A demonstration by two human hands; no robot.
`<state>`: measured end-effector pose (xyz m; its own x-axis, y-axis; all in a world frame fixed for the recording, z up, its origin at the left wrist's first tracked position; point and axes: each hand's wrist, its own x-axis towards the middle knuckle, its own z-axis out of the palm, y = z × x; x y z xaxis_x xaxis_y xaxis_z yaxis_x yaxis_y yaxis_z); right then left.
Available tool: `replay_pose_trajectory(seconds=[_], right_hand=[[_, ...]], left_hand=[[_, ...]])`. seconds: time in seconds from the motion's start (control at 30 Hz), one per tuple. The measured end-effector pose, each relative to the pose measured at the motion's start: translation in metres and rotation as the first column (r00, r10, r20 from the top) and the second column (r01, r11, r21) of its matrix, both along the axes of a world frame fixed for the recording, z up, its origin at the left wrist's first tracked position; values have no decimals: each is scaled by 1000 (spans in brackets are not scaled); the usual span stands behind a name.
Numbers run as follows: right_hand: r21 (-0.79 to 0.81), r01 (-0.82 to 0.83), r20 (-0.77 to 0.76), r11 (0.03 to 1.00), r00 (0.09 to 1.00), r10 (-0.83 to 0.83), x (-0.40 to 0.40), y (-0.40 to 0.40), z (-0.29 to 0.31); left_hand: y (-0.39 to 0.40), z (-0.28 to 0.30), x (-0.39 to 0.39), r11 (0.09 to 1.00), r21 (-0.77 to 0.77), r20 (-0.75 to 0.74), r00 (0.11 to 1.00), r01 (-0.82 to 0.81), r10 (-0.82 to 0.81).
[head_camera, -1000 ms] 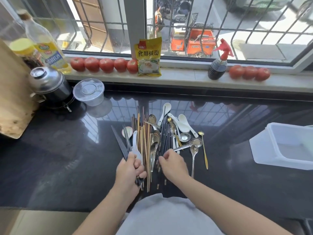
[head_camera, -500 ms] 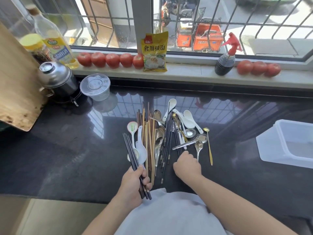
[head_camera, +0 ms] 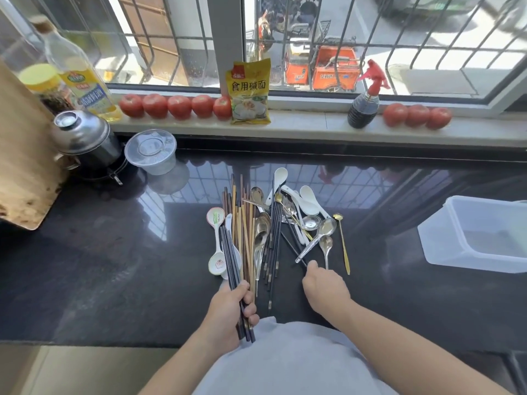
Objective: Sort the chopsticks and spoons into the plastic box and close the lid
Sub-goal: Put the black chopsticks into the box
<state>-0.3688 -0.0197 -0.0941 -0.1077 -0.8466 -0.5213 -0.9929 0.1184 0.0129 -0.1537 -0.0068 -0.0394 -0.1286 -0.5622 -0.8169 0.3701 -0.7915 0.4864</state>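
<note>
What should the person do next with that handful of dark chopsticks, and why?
Probably carry them right to the plastic box. The left hand already grips a bundle of dark chopsticks, and the box sits open with no cutlery visible inside, while the right hand rests by the pile.

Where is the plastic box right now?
In the head view the plastic box sits open at the counter's far right edge, right of the gold spoon and apart from the utensil pile.
</note>
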Motion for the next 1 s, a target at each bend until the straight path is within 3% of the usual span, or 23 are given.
replay_pose_trajectory(seconds=[0.1,0.13,0.17,0.2,0.27,0.33,0.37,0.4,0.43,0.5,0.57,0.63,0.7,0.77,0.8,0.83,0.87,0.9,0.93,0.97,1.0], right_hand=[[70,-16,140,997,990,6,-10,5,10],[112,105,278,988,951,-133,-13,6,18],[194,270,451,943,829,-330,-15,7,28],[312,383,597,869,633,-493,-16,9,36],[471,449,738,759,271,-618,-10,10,53],[530,458,786,714,52,-617,4,7,67],[535,452,797,713,8,-604,15,4,73],[520,437,813,734,9,-582,27,1,77],[461,434,833,774,89,-546,38,-2,81],[224,416,817,881,412,-402,59,-8,88],[0,301,670,954,708,-223,70,-10,93],[-92,149,578,985,813,-69,74,-13,101],[-81,47,622,996,783,14,75,-19,106],[-26,110,767,994,640,-51,77,-21,106],[51,250,829,967,529,-180,76,-21,106],[196,467,862,862,337,-379,74,-22,105],[400,631,827,664,64,-559,70,-23,104],[590,683,730,431,-221,-647,65,-26,98],[718,658,614,227,-447,-650,61,-29,96],[780,614,541,123,-562,-626,60,-32,90],[799,593,519,100,-597,-611,62,-35,91]], left_hand=[[0,4,4,1000,-22,2,1000,15,-15],[-1,6,6,1000,-28,2,1000,14,-14],[-2,7,6,1000,-28,3,1000,9,-9],[-4,9,6,1000,-25,3,1000,2,-1],[-9,13,1,999,-28,-16,1000,-20,19],[-18,18,-7,998,-32,-42,998,-46,45],[-23,20,-12,998,-39,-53,997,-55,53],[-28,24,-18,997,-49,-67,996,-61,58],[-33,28,-25,996,-62,-78,995,-68,63],[-42,35,-38,992,-96,-68,995,-82,75],[-46,38,-47,988,-94,-51,992,-124,119],[-49,36,-48,989,-59,-52,990,-137,134],[-53,35,-43,986,-34,-99,983,-161,157],[-60,36,-34,959,-65,-122,956,-277,267],[-65,40,-29,930,-79,-134,928,-359,347],[-71,44,-25,894,-90,-149,893,-439,424],[-78,47,-20,857,-103,-162,859,-504,485],[-84,49,-16,824,-122,-170,830,-553,531],[-87,51,-15,806,-143,-170,816,-575,552],[-87,53,-18,814,-171,-158,831,-555,533],[-83,54,-26,836,-199,-141,859,-512,493]])
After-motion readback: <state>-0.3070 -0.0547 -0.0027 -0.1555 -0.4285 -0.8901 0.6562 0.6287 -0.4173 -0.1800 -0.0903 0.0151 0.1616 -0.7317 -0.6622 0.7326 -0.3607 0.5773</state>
